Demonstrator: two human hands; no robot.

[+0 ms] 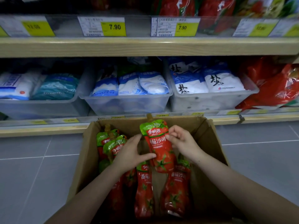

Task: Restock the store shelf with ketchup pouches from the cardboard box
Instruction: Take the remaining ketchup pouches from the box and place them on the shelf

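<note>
A shelf (145, 46) of pale wood was seen across the top, its edge set with yellow price tags (113, 27), two of them marked 7.90. Red ketchup bags (215, 12) were stood above it at the right. On the lower shelf, clear bins (126, 104) were filled with blue-and-white salt bags (152, 83), and red packets (275, 88) were piled at the far right. A grey tiled floor (32, 159) was spread below.

An open box (210, 143) was placed on the floor just before the lower shelf. Inside it, pouches (144, 188) were laid and leaned in loose rows, red below and green at the spouted tops.

One pouch (159, 146) was held upright above the others, over the middle of the box, spout upward. It was gripped at its left edge by the left hand (129, 152), thumb pressed across the front and fingers curled behind. Its right edge was pinched by the right hand (181, 141), fingers bent together near the green top.
</note>
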